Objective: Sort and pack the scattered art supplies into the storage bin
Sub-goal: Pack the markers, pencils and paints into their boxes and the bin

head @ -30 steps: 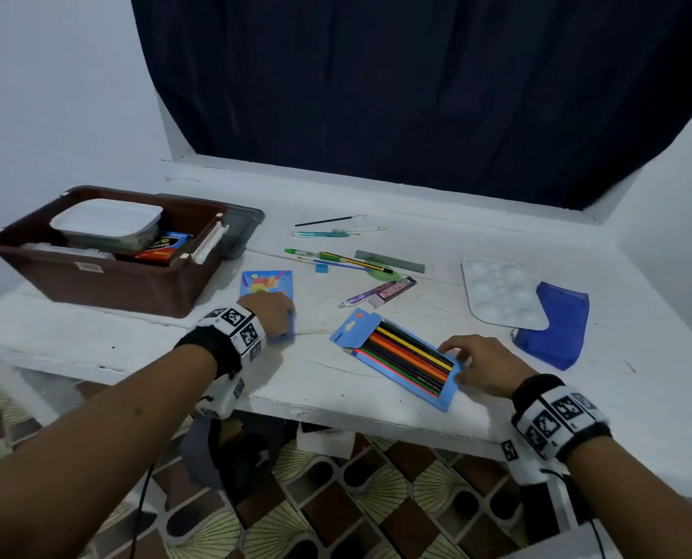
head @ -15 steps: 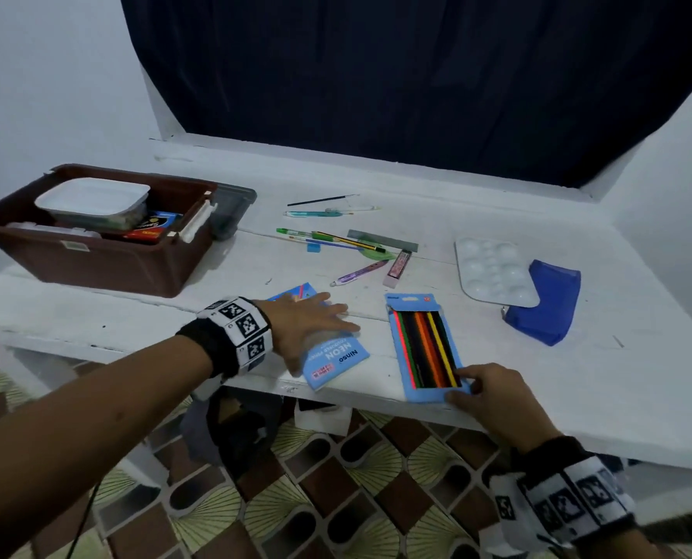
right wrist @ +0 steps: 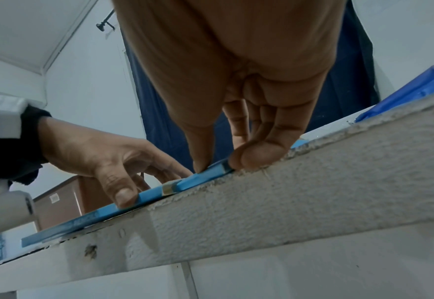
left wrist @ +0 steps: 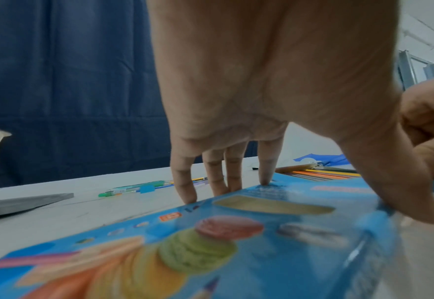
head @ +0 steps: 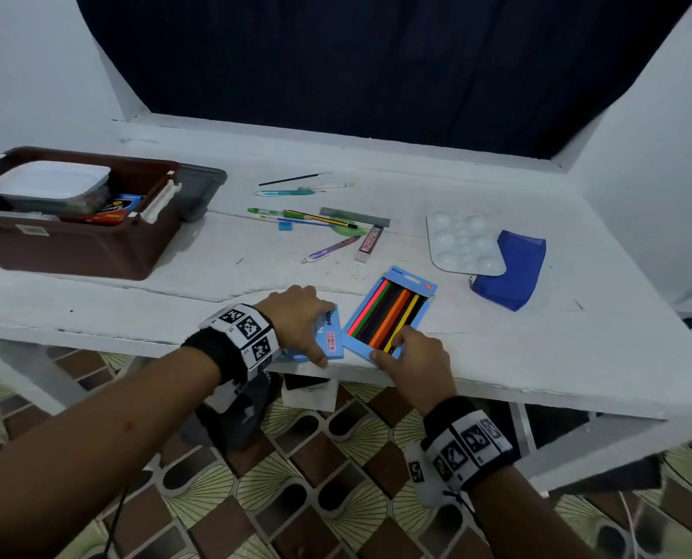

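**Blues, Whites and a Brown Bin**

The table (head: 497, 357) is white, and the curtain (head: 376, 66) behind it dark navy. The storage bin (head: 74, 252) is dark brown, with a white container (head: 50, 185) inside it and a grey lid (head: 199, 191) beside it. The pencil pack (head: 390, 312) is light blue, its pencils showing red, green, dark, orange and yellow stripes. The second box (left wrist: 211, 242) is light blue too, printed with orange, green and pink shapes. The paint palette (head: 463, 244) is white; the pouch (head: 513, 272) is deep blue. Both wristbands (head: 247, 332) carry black-and-white square patterns over black cuffs. The floor tiles (head: 296, 498) alternate brown with pale green fan patterns.
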